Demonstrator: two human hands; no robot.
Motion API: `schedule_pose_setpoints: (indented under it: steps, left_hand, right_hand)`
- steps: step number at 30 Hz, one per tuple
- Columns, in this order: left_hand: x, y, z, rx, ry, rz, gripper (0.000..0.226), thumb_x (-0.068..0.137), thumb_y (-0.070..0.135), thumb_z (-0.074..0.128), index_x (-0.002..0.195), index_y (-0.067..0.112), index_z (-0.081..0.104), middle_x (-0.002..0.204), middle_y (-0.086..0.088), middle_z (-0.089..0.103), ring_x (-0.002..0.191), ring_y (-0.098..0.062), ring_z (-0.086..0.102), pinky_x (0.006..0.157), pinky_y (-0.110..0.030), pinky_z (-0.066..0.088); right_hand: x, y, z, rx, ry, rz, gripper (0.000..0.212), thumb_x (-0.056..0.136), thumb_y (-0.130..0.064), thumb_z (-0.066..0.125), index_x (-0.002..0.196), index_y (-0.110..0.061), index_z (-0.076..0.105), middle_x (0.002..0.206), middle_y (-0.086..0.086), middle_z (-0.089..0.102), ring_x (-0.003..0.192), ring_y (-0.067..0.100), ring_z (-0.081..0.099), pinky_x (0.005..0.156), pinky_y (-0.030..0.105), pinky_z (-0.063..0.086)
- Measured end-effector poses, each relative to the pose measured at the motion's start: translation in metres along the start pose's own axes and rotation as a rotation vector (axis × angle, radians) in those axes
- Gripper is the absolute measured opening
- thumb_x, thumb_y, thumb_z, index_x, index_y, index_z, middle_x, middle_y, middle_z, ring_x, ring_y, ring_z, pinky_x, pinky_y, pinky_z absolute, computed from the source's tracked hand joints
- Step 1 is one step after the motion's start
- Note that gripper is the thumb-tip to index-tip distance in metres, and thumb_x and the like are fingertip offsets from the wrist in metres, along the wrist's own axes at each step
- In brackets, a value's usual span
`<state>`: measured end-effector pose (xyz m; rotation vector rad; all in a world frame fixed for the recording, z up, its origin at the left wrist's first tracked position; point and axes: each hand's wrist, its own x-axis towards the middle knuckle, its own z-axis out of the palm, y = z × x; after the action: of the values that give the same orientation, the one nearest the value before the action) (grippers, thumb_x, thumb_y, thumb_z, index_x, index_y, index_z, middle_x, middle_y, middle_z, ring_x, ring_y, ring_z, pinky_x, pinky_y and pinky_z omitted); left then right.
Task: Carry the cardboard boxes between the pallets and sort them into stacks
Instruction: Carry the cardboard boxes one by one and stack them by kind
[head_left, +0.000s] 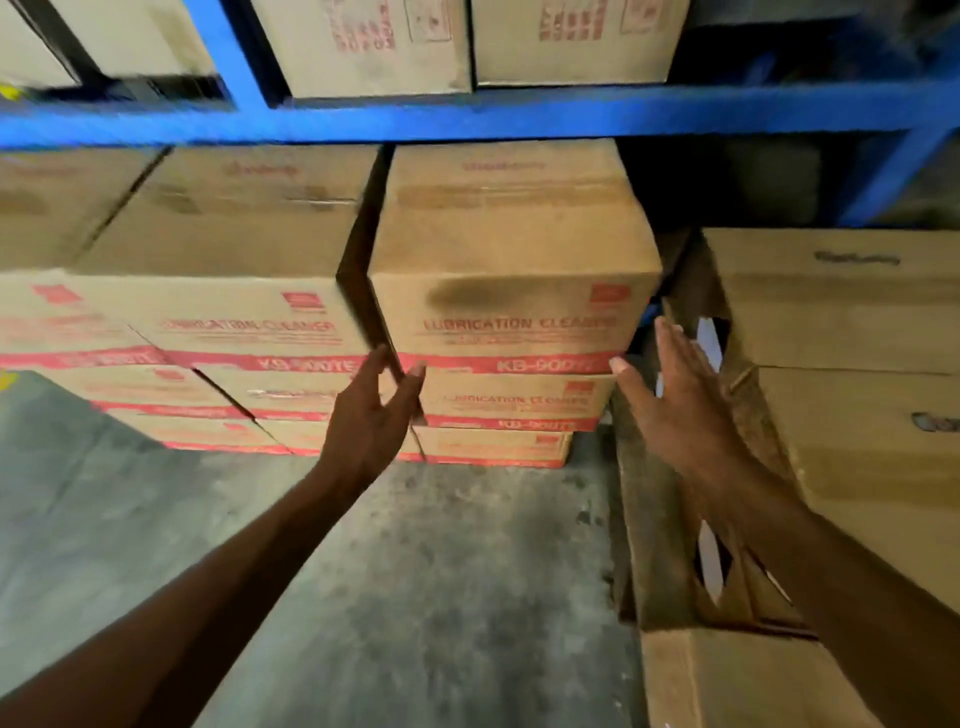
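A brown cardboard box with red print (511, 270) tops a stack of like boxes under a blue rack, set slightly forward of its neighbours. My left hand (371, 410) reaches up at the box's lower left front corner, fingers loosely spread, thumb near the red band. My right hand (670, 389) is raised beside the box's lower right corner, fingers straight, thumb tip near the corner. Neither hand grips anything; whether they touch the box is unclear. More red-printed boxes (228, 291) are stacked to the left.
A blue rack beam (467, 117) runs just above the top box, with more boxes (374, 47) on the shelf over it. Plain brown cartons (841, 332) and a torn carton (680, 545) stand on the right. Grey concrete floor (415, 597) lies below.
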<state>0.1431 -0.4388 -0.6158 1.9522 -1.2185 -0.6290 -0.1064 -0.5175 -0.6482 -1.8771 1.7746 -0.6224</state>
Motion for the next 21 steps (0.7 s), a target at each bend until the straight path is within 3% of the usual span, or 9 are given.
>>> schedule_pose_setpoints:
  steps: [4,8,10,12,14,17,21]
  left_hand:
    - [0.075,-0.012,-0.014,-0.005,0.003,-0.044,0.029,0.096,0.042,0.048,0.111,0.017,0.052,0.102,0.001,0.063,0.093,-0.016,0.058,0.065,-0.02,0.037]
    - [0.133,-0.013,-0.008,0.021,-0.01,-0.019,0.049,0.092,0.052,0.049,0.123,0.014,0.047,0.113,-0.015,0.063,0.099,-0.035,0.063,0.084,-0.041,0.052]
    - [0.155,-0.01,-0.003,0.018,0.008,-0.027,0.064,0.089,0.055,0.049,0.133,0.009,0.042,0.128,-0.015,0.057,0.115,-0.034,0.056,0.095,-0.049,0.049]
    - [0.174,-0.006,0.003,-0.013,0.048,-0.069,0.066,0.091,0.051,0.052,0.14,0.008,0.039,0.135,-0.011,0.054,0.122,-0.028,0.052,0.101,-0.043,0.045]
    - [0.195,-0.008,0.009,-0.05,0.104,-0.107,0.054,0.092,0.046,0.054,0.133,0.013,0.048,0.126,-0.006,0.06,0.111,-0.022,0.057,0.09,-0.031,0.046]
    - [0.22,-0.009,0.009,-0.166,0.101,-0.153,0.051,0.088,0.047,0.06,0.132,0.022,0.053,0.119,0.001,0.062,0.104,-0.015,0.058,0.087,-0.031,0.049]
    - [0.236,-0.01,0.014,-0.278,0.096,-0.18,0.056,0.088,0.038,0.063,0.14,0.026,0.046,0.119,0.009,0.058,0.104,-0.007,0.058,0.09,-0.024,0.047]
  right_hand:
    - [0.064,-0.034,0.001,-0.046,0.04,-0.041,0.071,0.094,-0.056,0.037,0.151,-0.019,0.018,0.159,0.006,0.019,0.147,0.024,0.014,0.119,0.046,0.014]
    - [0.119,-0.04,0.001,-0.06,0.071,0.013,0.069,0.097,-0.049,0.038,0.152,-0.017,0.013,0.159,0.008,0.015,0.147,0.025,0.01,0.119,0.045,0.012]
    - [0.14,-0.033,0.002,-0.036,0.068,0.026,0.068,0.098,-0.047,0.038,0.152,-0.016,0.011,0.159,0.008,0.017,0.146,0.025,0.014,0.119,0.046,0.015]
    - [0.16,-0.028,0.006,0.056,0.056,0.039,0.067,0.097,-0.047,0.04,0.152,-0.019,0.015,0.153,0.008,0.031,0.139,0.028,0.032,0.111,0.046,0.031]
    - [0.179,-0.024,0.013,0.226,0.055,0.08,0.063,0.095,-0.047,0.046,0.15,-0.024,0.024,0.143,0.005,0.046,0.125,0.024,0.049,0.099,0.038,0.044]
    - [0.202,-0.022,0.021,0.443,0.129,0.123,0.061,0.092,-0.043,0.056,0.147,-0.03,0.033,0.131,-0.006,0.054,0.112,0.014,0.056,0.092,0.031,0.048]
    - [0.217,-0.014,0.032,0.601,0.101,0.153,0.057,0.086,-0.044,0.063,0.139,-0.033,0.043,0.122,-0.008,0.06,0.107,0.011,0.061,0.09,0.039,0.054]
